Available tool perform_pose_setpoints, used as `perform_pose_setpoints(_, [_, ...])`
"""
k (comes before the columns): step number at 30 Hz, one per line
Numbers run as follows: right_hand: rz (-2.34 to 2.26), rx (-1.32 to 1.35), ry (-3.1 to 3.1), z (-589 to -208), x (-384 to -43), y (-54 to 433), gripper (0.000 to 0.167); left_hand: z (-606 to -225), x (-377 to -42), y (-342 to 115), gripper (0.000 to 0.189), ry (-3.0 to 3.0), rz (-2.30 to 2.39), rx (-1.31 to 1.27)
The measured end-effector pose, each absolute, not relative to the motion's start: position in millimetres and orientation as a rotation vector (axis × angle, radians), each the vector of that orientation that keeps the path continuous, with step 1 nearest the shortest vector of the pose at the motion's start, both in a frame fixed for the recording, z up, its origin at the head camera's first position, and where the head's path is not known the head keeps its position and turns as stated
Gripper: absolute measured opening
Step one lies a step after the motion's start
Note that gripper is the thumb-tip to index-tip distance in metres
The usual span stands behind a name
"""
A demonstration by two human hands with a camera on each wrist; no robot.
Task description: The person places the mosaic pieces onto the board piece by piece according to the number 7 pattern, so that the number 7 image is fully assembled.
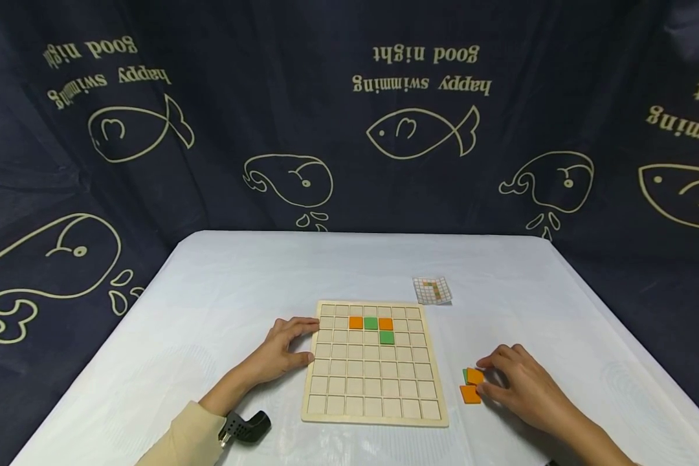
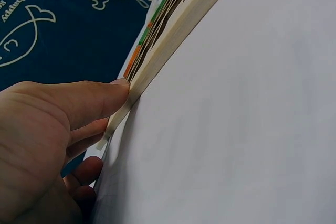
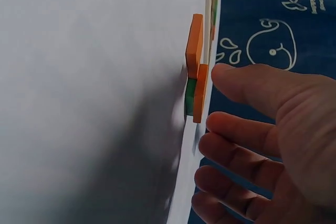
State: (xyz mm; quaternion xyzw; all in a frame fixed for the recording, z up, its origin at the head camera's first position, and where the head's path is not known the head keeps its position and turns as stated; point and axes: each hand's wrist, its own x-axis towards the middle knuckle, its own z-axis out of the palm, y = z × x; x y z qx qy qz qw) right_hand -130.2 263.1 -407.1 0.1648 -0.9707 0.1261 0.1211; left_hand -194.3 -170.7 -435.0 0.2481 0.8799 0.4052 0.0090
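Note:
A wooden grid board (image 1: pixel 354 406) lies on the table. In its upper part an orange tile (image 1: pixel 356 322), a green tile (image 1: pixel 370 323) and another orange tile (image 1: pixel 386 324) form a row, with a second green tile (image 1: pixel 387 338) below the right one. My left hand (image 1: pixel 276 353) rests against the board's left edge, thumb and fingers spread. Right of the board, my right hand (image 1: pixel 524 388) hovers at a small pile: an upper orange tile (image 1: pixel 474 376), a lower orange tile (image 1: pixel 470 395) and a mostly hidden green tile (image 3: pixel 190 97). Its thumb and fingers stand apart beside them.
A small printed card (image 1: pixel 433 291) with a coloured grid pattern lies beyond the board's top right corner. The white-covered table (image 1: pixel 239 272) ends at a dark curtain (image 1: pixel 221 97) with fish drawings. A black device (image 1: pixel 247 427) is strapped at my left wrist.

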Motion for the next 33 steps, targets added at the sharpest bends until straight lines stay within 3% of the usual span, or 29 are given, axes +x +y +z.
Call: perform_pose_setpoints(33, [0.341,0.443,-2.853,-415.0,-132.4,264.8,0.023,-433.6,-192.5,-170.8,0.053,2.752,1.261,0.762])
